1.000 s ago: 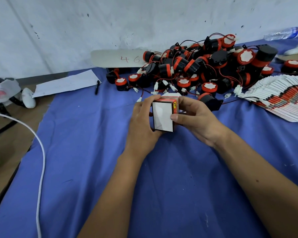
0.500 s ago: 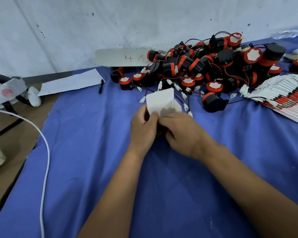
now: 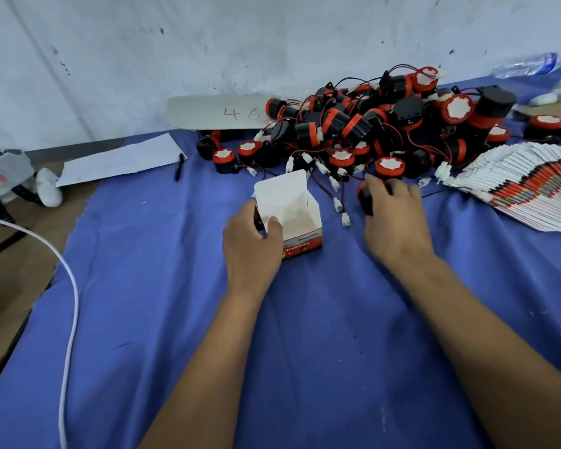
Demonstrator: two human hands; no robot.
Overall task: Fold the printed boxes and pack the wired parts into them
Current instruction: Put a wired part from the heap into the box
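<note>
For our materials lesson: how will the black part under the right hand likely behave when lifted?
The black part looks rigid and probably compact-heavy. Its round body may roll if released. Its wire will likely dangle and could snag the pile.

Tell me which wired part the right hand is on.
The black part at the pile's near edge, under the right hand, just right of the open box. The others lie untouched behind.

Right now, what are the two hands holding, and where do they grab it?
The left hand holds the open box by its near left wall, thumb inside. The right hand grips a black wired part from above, around its body.
</note>
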